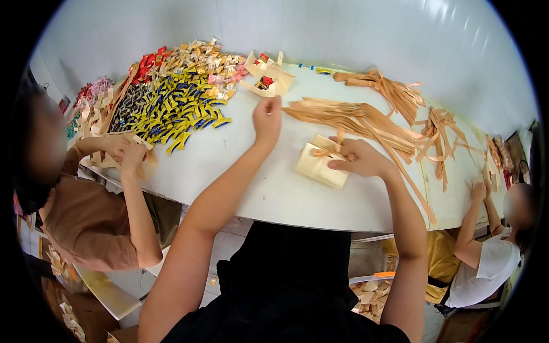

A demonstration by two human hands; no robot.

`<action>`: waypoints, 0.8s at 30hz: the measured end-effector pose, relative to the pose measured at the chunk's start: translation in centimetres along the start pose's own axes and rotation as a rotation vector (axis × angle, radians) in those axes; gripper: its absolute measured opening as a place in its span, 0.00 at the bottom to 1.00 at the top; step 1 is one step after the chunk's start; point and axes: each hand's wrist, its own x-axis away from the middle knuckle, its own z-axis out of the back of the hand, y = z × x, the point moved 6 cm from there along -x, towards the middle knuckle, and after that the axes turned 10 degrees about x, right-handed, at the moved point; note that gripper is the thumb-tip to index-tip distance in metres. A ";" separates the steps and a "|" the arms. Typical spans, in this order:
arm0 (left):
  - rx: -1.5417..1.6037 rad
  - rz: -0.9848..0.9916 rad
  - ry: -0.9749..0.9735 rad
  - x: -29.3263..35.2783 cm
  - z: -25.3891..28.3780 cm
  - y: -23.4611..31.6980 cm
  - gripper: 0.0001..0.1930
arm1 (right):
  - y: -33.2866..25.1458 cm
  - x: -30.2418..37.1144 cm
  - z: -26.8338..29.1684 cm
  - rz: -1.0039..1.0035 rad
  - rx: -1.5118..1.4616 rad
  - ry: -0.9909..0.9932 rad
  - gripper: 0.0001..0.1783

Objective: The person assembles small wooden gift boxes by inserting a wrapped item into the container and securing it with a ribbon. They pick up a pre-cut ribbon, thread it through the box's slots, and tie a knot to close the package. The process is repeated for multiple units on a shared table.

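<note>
A closed cream gift box (313,166) with a tan ribbon bow (325,152) sits on the table in front of me. My right hand (366,158) grips its right side, thumb on top beside the bow; some fingers are hidden. Farther up, my left hand (267,121) is raised with its fingers curled together at the near edge of an open cream box (281,82). Wrapped sweets, some red (266,82), lie inside that box. Whatever the left fingertips pinch, if anything, does not show.
Heaped wrapped sweets (177,103) cover the table's far left. Tan ribbon strips (354,117) stretch across the right, with more bundles (386,88) behind. A co-worker at left handles a cream box (150,163); another sits at far right. A bin of cream pieces (372,297) stands below the table edge.
</note>
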 end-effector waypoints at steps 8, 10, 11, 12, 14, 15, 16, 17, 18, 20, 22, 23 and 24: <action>0.015 0.588 0.350 -5.6 3.6 -2.5 0.32 | 3.2 23.0 1.3 0.020 -0.294 -0.247 0.13; -0.030 0.557 0.278 -7.4 3.5 -4.3 0.27 | 3.0 28.7 0.6 0.097 -0.253 -0.328 0.22; -0.052 0.540 0.244 -8.3 3.7 -5.1 0.24 | 3.7 31.7 0.1 0.035 -0.174 -0.322 0.28; -0.043 0.531 0.225 -9.0 4.0 -6.1 0.23 | 4.5 34.6 -0.4 -0.025 -0.096 -0.321 0.35; -0.034 0.517 0.175 -10.0 4.6 -7.7 0.20 | 3.1 37.6 0.9 -0.144 -0.094 -0.155 0.37; -0.015 0.526 0.226 -10.1 5.1 -8.5 0.15 | 2.0 38.0 2.0 -0.176 -0.107 -0.081 0.36; -0.018 0.527 0.229 -10.1 5.5 -8.2 0.15 | 1.3 38.5 2.7 -0.194 -0.127 0.002 0.36; -0.020 0.529 0.235 -10.0 6.2 -8.0 0.14 | 1.2 38.2 2.9 -0.202 -0.147 0.067 0.35; -0.042 0.508 0.252 -10.1 7.3 -6.4 0.13 | 1.5 36.8 2.8 -0.172 -0.137 0.161 0.31; -0.065 0.487 0.169 -9.8 7.4 -4.2 0.11 | 0.3 33.8 3.3 -0.131 -0.103 0.303 0.27; -0.077 0.466 0.033 -8.7 6.7 -2.3 0.11 | -0.9 29.6 3.7 -0.062 -0.016 0.423 0.25; -0.094 0.447 -0.063 -7.8 6.1 -1.0 0.11 | -1.0 27.1 3.5 -0.020 0.046 0.499 0.24; -0.110 0.432 -0.159 -6.7 5.4 0.1 0.11 | -1.7 24.3 3.7 0.005 0.142 0.579 0.25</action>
